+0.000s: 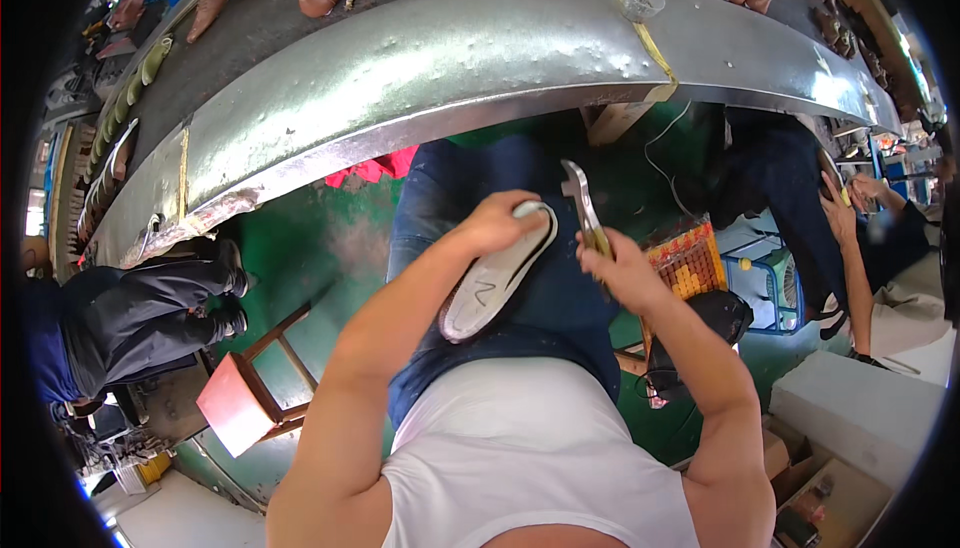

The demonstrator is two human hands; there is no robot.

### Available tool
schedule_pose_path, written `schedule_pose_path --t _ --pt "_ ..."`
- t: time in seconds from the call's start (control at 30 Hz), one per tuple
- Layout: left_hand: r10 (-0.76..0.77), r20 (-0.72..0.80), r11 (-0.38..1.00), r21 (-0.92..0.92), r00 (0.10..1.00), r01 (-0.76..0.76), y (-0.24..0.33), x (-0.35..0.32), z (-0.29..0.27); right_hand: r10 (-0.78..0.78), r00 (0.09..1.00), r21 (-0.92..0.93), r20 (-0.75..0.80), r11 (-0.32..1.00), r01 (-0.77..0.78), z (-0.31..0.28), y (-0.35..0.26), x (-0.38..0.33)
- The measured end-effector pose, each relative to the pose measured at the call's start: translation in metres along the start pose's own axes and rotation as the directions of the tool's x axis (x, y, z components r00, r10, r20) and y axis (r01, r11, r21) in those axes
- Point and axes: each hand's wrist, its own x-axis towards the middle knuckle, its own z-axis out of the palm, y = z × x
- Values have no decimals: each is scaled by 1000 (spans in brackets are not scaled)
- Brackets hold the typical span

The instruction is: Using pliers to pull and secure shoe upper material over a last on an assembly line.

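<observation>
Bench (420,68): the long metal bench runs across the far side, past your knees.
Sole (497,283): it lies on your lap; its long axis runs from near left to far right, toe end far, marked face up.
Left hand (497,223): closed over the sole's far end. Keep that grip firm so the sole stays put.
Right hand (625,268): wrapped shut around the pliers, just right of the sole.
Pliers (582,206): the jaws point far and up, clear of the sole. Bring them to the edge squarely.

Brown cardboard boxes (810,493) are seen at lower right, beside a grey block; no labels, signs or screens visible.
</observation>
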Motion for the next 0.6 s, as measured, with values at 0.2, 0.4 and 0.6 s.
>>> schedule_pose_path --t 0.2,0.4,0.6 --pt "131 -353 527 -766 926 -367 -17 -57 -10 -36 995 -373 91 925 68 31 -31 -47" --pt "306 -490 810 -316 816 -493 -38 -69 -10 -94 963 -200 252 969 147 54 -37 -32" --pt "202 -440 691 -570 875 -446 -35 -73 -11 116 898 105 424 979 -175 54 -46 -10"
